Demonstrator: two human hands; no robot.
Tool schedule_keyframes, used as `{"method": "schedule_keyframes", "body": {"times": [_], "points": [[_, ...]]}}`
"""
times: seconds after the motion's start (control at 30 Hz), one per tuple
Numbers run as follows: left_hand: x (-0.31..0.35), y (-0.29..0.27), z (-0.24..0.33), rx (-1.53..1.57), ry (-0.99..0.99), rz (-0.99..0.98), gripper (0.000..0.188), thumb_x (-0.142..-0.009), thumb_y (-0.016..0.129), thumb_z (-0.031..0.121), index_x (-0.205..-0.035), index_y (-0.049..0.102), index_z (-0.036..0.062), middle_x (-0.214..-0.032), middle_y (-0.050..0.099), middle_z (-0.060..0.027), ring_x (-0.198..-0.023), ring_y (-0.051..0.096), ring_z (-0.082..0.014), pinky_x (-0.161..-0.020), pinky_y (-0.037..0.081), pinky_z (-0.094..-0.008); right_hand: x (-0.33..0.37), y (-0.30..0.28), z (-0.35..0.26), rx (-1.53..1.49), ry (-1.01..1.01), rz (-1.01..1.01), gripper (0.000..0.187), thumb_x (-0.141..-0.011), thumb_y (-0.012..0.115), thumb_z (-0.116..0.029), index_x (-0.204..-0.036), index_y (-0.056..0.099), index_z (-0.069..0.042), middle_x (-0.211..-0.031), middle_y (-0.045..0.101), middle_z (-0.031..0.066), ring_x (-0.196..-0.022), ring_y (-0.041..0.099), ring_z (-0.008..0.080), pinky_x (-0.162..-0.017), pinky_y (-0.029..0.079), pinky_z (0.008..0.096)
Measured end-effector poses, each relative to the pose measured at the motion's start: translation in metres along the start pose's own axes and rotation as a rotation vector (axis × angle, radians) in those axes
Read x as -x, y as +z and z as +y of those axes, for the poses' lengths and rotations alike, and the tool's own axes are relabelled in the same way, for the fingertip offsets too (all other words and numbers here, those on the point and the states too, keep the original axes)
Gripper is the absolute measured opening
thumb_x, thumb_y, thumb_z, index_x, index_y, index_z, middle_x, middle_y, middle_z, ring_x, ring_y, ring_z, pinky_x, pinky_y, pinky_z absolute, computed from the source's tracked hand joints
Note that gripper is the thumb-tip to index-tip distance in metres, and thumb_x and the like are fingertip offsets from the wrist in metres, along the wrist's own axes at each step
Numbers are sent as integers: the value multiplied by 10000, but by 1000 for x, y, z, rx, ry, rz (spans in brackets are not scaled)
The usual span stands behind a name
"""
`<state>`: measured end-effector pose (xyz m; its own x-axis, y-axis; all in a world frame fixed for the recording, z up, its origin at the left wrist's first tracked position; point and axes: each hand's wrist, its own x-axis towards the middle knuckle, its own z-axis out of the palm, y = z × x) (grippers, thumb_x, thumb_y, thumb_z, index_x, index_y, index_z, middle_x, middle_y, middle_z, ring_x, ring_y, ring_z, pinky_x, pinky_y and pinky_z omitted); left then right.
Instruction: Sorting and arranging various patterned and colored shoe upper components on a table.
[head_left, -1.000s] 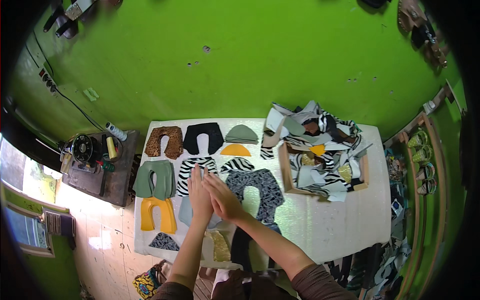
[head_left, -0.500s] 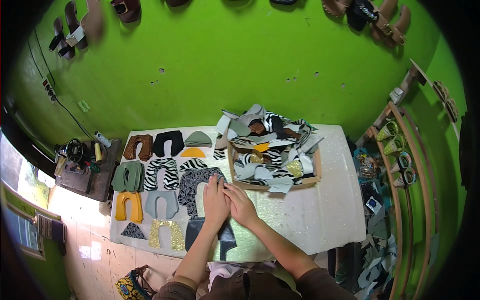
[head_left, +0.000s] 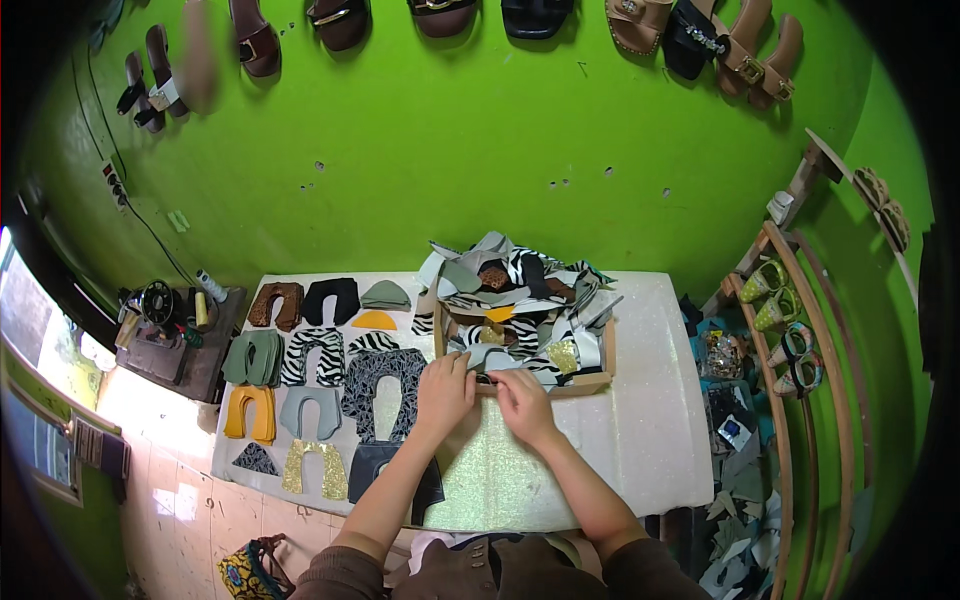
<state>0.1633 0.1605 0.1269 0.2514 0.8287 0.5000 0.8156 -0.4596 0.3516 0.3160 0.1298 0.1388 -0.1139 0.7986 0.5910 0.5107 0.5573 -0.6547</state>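
My left hand [head_left: 446, 394] is at the near left corner of a shallow cardboard box [head_left: 585, 385], fingers closed at the scraps on its front edge. Close beside it, my right hand [head_left: 523, 404] has bent fingers at the same edge. Whatever is between the fingers is too small to make out. Loose material scraps [head_left: 510, 280] in grey, zebra, gold and orange heap above the box's rim. Left of my left hand lies a black-and-grey patterned U-shaped piece [head_left: 361, 385]. A black piece [head_left: 368, 470] sits below it, partly hidden by my left forearm.
Stacks of U-shaped cutouts, including zebra [head_left: 296, 360], green [head_left: 253, 358], yellow [head_left: 245, 412] and gold glitter [head_left: 300, 468], cover the left of the white table [head_left: 650, 440]. A sewing machine [head_left: 158, 303] stands far left. A wooden rack [head_left: 785, 400] with sandals is at right.
My hands were together over the patterned U-shaped piece. They have parted and moved to the box's front edge, uncovering that piece. The view has tilted up slightly.
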Motion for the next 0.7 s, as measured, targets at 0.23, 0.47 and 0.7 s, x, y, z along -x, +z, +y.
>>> {"method": "schedule_keyframes", "body": {"times": [0.23,0.47,0.7], "points": [[2,5,-1,66,18,-271,259,-807,530,233,-961,598,37,-956,586,-101,-900,547,-262,-803,412,-368,8,-27,47,180,127,-10,154,-812,534,-133,-900,606,-30,-861,604,109,-858,542,279,-772,420,365],[15,-1,-2,80,170,-191,300,-804,549,261,-1016,579,51,-1002,566,-76,-926,533,-243,-823,400,-361,20,-29,40,325,45,-309,383,-733,650,-337,-1009,595,-78,-986,561,51,-951,504,233,-848,359,349],[13,10,-10,124,167,-164,286,-765,596,207,-999,583,43,-981,563,-78,-914,525,-246,-826,395,-353,18,-21,58,387,75,-376,267,-713,623,-116,-979,611,-99,-935,563,40,-903,527,230,-802,398,343]]}}
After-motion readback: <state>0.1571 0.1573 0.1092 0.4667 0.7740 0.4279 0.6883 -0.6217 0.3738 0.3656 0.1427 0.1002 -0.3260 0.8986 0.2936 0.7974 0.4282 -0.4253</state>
